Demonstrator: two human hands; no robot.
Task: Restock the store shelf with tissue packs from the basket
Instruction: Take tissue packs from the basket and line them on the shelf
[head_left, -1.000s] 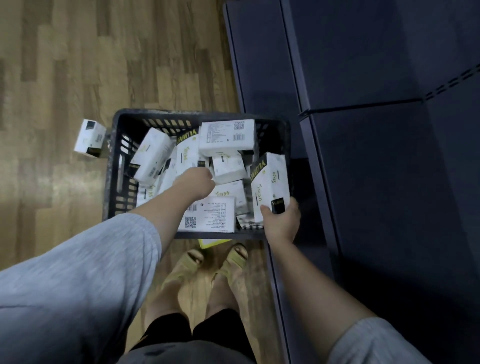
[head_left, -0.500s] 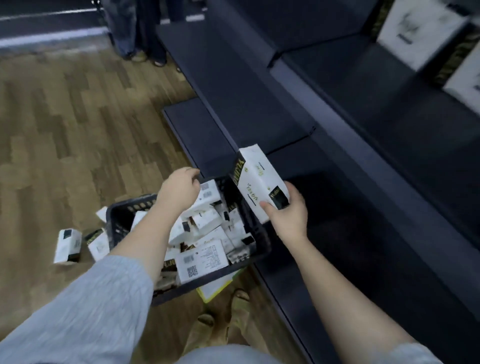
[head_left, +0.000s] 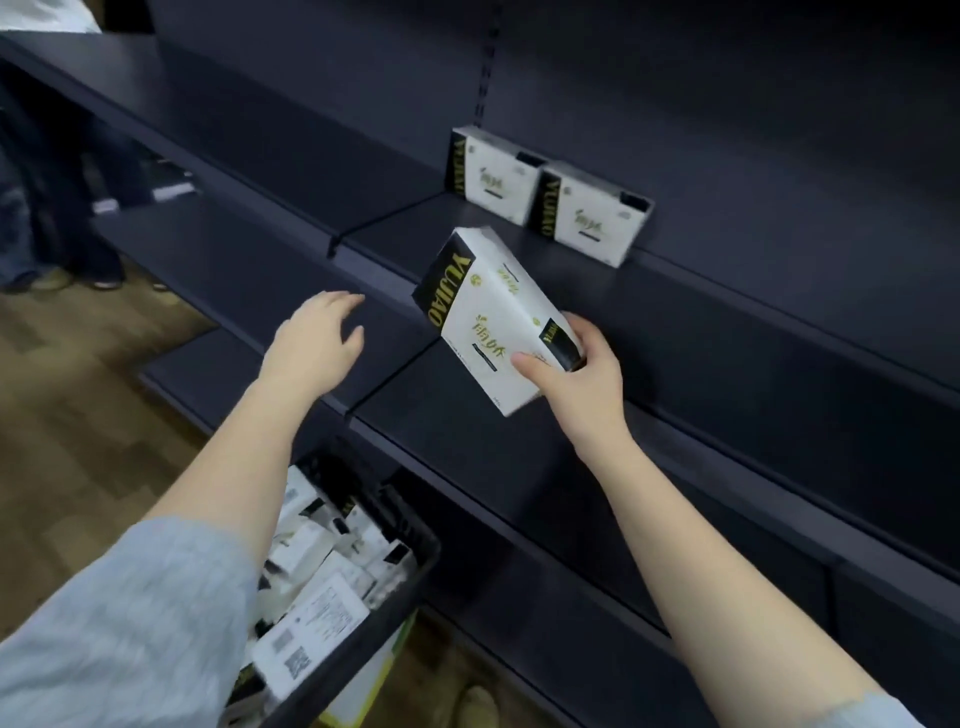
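1 tissue pack (head_left: 488, 317) gripped at its lower end by right hand (head_left: 576, 374), tilted before shelf (head_left: 675, 291) | 2 packs (head_left: 545, 197) stood at 1 o'clock | left hand (head_left: 317, 343) spread, nothing held | judged light, soft, crushable; short ends best held

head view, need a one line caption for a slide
Right hand lifts a tissue pack toward the shelf beside two stocked packs, left hand open above the basket.
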